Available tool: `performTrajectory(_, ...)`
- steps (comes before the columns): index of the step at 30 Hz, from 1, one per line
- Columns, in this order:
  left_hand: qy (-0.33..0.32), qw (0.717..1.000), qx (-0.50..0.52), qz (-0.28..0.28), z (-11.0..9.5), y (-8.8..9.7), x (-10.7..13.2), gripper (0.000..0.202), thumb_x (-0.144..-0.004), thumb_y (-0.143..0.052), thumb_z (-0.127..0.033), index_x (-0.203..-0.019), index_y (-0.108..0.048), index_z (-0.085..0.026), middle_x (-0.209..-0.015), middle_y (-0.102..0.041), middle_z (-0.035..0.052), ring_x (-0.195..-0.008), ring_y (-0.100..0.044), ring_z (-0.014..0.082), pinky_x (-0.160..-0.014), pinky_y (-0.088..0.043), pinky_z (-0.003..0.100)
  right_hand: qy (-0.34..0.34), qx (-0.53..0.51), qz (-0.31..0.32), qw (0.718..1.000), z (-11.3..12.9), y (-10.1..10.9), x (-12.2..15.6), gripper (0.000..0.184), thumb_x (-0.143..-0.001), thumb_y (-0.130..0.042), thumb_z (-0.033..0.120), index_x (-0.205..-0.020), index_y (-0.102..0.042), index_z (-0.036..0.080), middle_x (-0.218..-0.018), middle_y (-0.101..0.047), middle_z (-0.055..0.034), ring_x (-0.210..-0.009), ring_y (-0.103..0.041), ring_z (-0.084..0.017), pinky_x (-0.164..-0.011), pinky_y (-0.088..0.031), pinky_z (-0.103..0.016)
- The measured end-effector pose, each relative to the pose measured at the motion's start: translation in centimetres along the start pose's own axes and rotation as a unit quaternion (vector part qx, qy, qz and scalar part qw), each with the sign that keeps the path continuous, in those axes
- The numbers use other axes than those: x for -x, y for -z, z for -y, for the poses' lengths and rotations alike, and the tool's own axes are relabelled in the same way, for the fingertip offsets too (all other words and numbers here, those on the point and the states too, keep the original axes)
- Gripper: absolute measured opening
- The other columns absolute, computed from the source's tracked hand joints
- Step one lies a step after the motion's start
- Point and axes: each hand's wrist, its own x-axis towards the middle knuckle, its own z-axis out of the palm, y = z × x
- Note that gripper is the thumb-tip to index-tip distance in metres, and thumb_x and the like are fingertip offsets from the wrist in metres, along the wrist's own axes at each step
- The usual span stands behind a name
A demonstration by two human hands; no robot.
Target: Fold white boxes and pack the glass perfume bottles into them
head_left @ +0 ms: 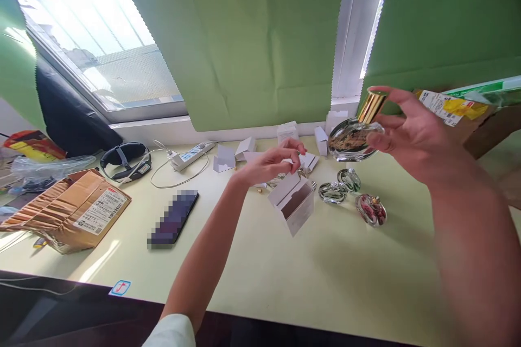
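Note:
My right hand (411,135) grips a clear glass perfume bottle (354,140) with a tall gold cap, raised above the table and tilted, the thumb on the glass and the fingers by the cap. My left hand (277,164) is over the middle of the table, its fingers curled but apart. Just under its fingertips is a small white carton (292,203), open, its flap toward me; whether they touch is unclear. Two clear bottles, a front one (332,193) and a rear one (349,179), lie beside a pink-toned bottle (370,210). Further glass pieces are partly hidden behind my left hand.
Several small white boxes (246,147) stand along the window sill. To the left are a phone (174,220), a power strip (191,156) with a cable, a black headset (125,161) and a brown parcel (91,209). A cardboard box (459,111) stands at the right.

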Motion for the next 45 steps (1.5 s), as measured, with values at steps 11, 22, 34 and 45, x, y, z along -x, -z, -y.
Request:
performTrajectory(11,0.076,0.987,-0.053,0.13,0.9,-0.5,0.4,0.022,-0.097,-0.046,-0.026,-0.1,-0.068,-0.023,-0.115,-0.059,0.0077,-0.102,-0.058,0.0159,-0.087,-0.049,0.03,-0.084,0.025,0.15,0.985,-2.0,-1.9,-0.9,0.09,-0.079,-0.079,0.039,-0.153,-0.028,0.045,-0.117,-0.068,-0.0058,-0.106,-0.068,-0.027,-0.091,-0.055,-0.044)
performTrajectory(22,0.225,0.936,-0.237,0.132,-2.0,-2.2,1.8,0.069,-0.084,-0.065,-0.055,-0.143,-0.038,-0.029,-0.133,-0.055,0.0094,-0.097,-0.063,0.0205,-0.076,-0.047,0.029,-0.08,0.107,0.109,0.985,-2.3,-0.6,-0.9,0.09,-0.077,-0.08,0.044,-0.153,-0.031,0.044,-0.119,-0.069,-0.0088,-0.136,-0.05,-0.031,-0.1,-0.052,-0.048)
performTrajectory(34,0.191,0.902,-0.359,0.143,-0.8,-2.0,1.4,0.033,-0.089,-0.047,-0.016,-0.121,-0.044,-0.023,-0.084,-0.061,0.0014,-0.072,-0.056,0.0169,-0.059,-0.038,0.026,-0.042,0.101,0.229,0.967,-1.7,-4.0,-0.6,0.055,-0.084,-0.073,0.04,-0.137,-0.057,0.042,-0.132,-0.066,-0.0017,-0.121,-0.062,-0.029,-0.097,-0.054,-0.047)
performTrajectory(45,0.127,0.933,-0.325,0.087,0.2,-1.3,1.0,0.005,-0.09,-0.05,-0.019,-0.09,-0.045,-0.021,-0.089,-0.059,0.0014,-0.077,-0.053,0.0155,-0.064,-0.04,0.027,-0.015,0.133,0.259,0.957,-3.3,-5.9,-1.1,0.051,-0.091,-0.063,0.043,-0.141,-0.053,0.04,-0.14,-0.061,-0.0018,-0.127,-0.057,-0.03,-0.096,-0.054,-0.046)
